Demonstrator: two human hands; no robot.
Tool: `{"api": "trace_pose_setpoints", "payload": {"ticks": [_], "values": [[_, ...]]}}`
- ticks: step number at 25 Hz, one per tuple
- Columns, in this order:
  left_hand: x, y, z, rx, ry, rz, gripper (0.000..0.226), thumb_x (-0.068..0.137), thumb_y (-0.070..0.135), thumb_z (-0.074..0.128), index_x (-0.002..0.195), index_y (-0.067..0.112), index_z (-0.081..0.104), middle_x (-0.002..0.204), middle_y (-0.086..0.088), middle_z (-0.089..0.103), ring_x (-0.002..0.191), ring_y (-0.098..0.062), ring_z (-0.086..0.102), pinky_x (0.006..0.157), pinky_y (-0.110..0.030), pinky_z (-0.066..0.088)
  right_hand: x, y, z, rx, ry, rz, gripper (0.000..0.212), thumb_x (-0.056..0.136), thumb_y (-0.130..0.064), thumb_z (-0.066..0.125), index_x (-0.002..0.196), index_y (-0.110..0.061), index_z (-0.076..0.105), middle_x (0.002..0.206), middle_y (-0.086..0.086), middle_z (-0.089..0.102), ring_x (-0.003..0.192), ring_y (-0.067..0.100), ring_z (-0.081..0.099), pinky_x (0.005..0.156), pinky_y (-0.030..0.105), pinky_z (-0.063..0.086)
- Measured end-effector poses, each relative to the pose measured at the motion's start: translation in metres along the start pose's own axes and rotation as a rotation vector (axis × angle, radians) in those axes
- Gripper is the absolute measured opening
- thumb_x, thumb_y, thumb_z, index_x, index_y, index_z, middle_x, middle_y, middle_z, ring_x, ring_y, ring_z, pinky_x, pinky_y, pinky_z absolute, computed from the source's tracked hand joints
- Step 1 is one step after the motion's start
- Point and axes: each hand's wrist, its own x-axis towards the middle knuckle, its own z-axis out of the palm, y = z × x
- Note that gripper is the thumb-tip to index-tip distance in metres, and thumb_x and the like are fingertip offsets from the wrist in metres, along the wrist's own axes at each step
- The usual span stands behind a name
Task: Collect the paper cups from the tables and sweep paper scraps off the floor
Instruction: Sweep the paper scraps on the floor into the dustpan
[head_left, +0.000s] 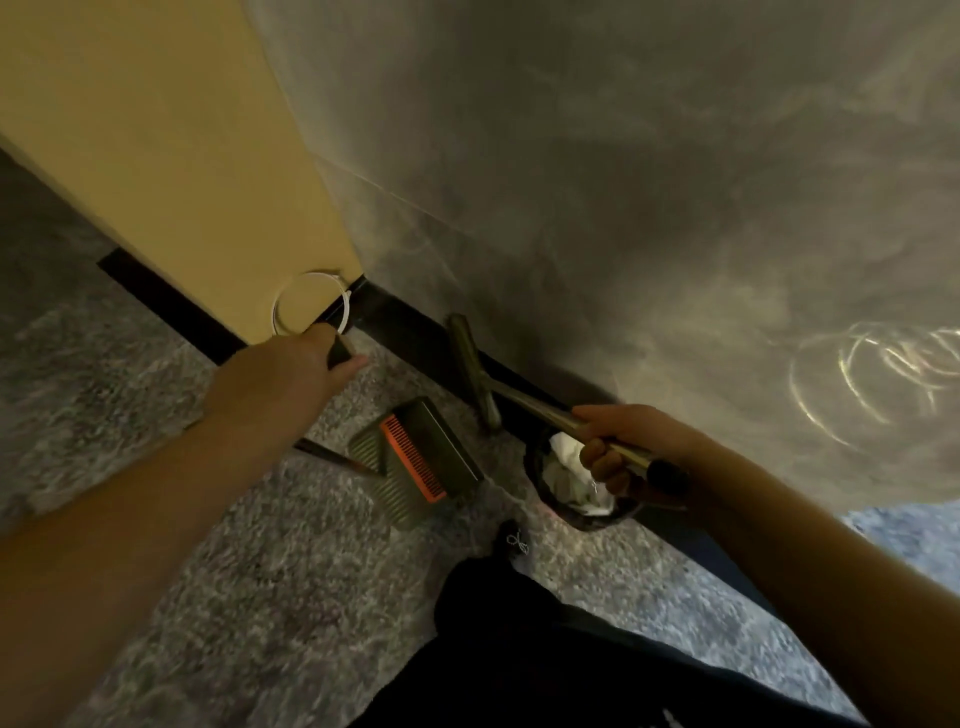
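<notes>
A paper cup (310, 304) sits in the left hand (291, 371), seen from above with its white rim open; the fingers curl round its lower part, and it is held up against the yellow wall (171, 135) near the black skirting (166, 306). The right hand (631, 441) is closed round the metal handle of a broom (475, 371), whose head rests on the floor by the skirting under the grey wall (649, 182). Just below that hand stands a small dark bin (545, 486) with white crumpled paper (566, 465) inside. Between the two arms a dustpan (415, 457) with an orange comb strip lies on the speckled floor (260, 597). Dark trousers (519, 649) show at the bottom.
</notes>
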Motion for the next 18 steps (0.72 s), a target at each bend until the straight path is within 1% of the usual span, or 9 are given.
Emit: {"api": "trace_pose_setpoints", "payload": {"ticks": [2,4,5,7,10,11,15,16,18], "values": [[0.034,-0.008,0.006,-0.011,-0.015,-0.005,0.047,0.094,0.058,0.039,0.103,0.014,0.05,0.057,-0.004,0.049,0.044,-0.023,0.045,0.039,-0.034,0.035,0.024,-0.027,0.005,-0.04,0.038,0.018,0.025,0.1,-0.012,0.041,0.124,-0.02,0.042,0.051,0.002,0.045,0.033,0.007,0.043,0.03,0.016,0.032],[0.062,-0.015,0.007,-0.026,-0.031,-0.006,0.048,0.093,0.06,0.036,0.104,0.015,0.049,0.057,-0.005,0.05,0.045,-0.025,0.047,0.041,-0.038,0.039,0.041,-0.05,0.011,-0.061,0.047,0.049,0.012,0.099,-0.011,0.042,0.108,-0.018,0.045,0.051,0.001,0.045,0.033,0.007,0.043,0.03,0.015,0.032],[0.075,-0.019,0.007,-0.027,-0.038,-0.002,0.048,0.093,0.06,0.036,0.103,0.015,0.049,0.057,-0.005,0.05,0.046,-0.024,0.047,0.041,-0.039,0.041,0.049,-0.062,0.015,-0.065,0.054,0.055,0.01,0.099,-0.011,0.042,0.105,-0.018,0.045,0.05,0.001,0.046,0.033,0.007,0.044,0.03,0.015,0.032],[0.095,-0.026,0.009,-0.018,-0.038,0.002,0.049,0.094,0.059,0.037,0.106,0.013,0.05,0.056,-0.004,0.049,0.045,-0.023,0.047,0.041,-0.037,0.041,0.062,-0.08,0.023,-0.075,0.096,0.066,0.013,0.098,-0.009,0.043,0.107,-0.018,0.045,0.05,0.001,0.046,0.034,0.007,0.044,0.031,0.014,0.032],[0.126,-0.041,0.012,-0.03,-0.043,-0.003,0.051,0.094,0.059,0.036,0.109,0.013,0.05,0.058,-0.003,0.048,0.046,-0.022,0.045,0.04,-0.033,0.036,0.08,-0.097,0.038,-0.069,0.16,0.059,0.026,0.098,-0.007,0.043,0.119,-0.021,0.043,0.05,0.001,0.046,0.033,0.007,0.044,0.032,0.014,0.032],[0.138,-0.048,0.013,-0.027,-0.04,0.006,0.051,0.094,0.06,0.035,0.11,0.013,0.05,0.058,-0.004,0.048,0.046,-0.022,0.045,0.039,-0.032,0.035,0.087,-0.102,0.044,-0.057,0.177,0.066,0.026,0.097,-0.008,0.043,0.12,-0.021,0.043,0.05,0.001,0.047,0.034,0.007,0.045,0.032,0.014,0.032],[0.195,-0.081,0.022,-0.012,-0.027,0.114,0.051,0.095,0.059,0.035,0.108,0.013,0.05,0.058,-0.003,0.047,0.044,-0.019,0.041,0.039,-0.029,0.025,0.121,-0.118,0.07,0.032,0.201,0.13,0.01,0.097,-0.011,0.044,0.107,-0.011,0.048,0.051,0.001,0.047,0.034,0.007,0.044,0.031,0.015,0.032],[0.209,-0.089,0.024,-0.035,-0.025,0.134,0.051,0.095,0.059,0.036,0.108,0.012,0.051,0.06,-0.004,0.049,0.046,-0.02,0.043,0.04,-0.03,0.028,0.127,-0.119,0.078,0.06,0.211,0.132,0.008,0.097,-0.011,0.044,0.103,-0.01,0.048,0.051,0.002,0.048,0.035,0.008,0.044,0.031,0.016,0.032],[0.238,-0.109,0.029,-0.114,-0.045,0.154,0.05,0.095,0.058,0.038,0.106,0.011,0.052,0.074,-0.009,0.058,0.057,-0.026,0.052,0.046,-0.035,0.041,0.143,-0.119,0.097,0.159,0.234,0.123,0.006,0.098,-0.012,0.044,0.097,-0.009,0.049,0.053,0.003,0.048,0.035,0.008,0.044,0.031,0.017,0.032]]}}
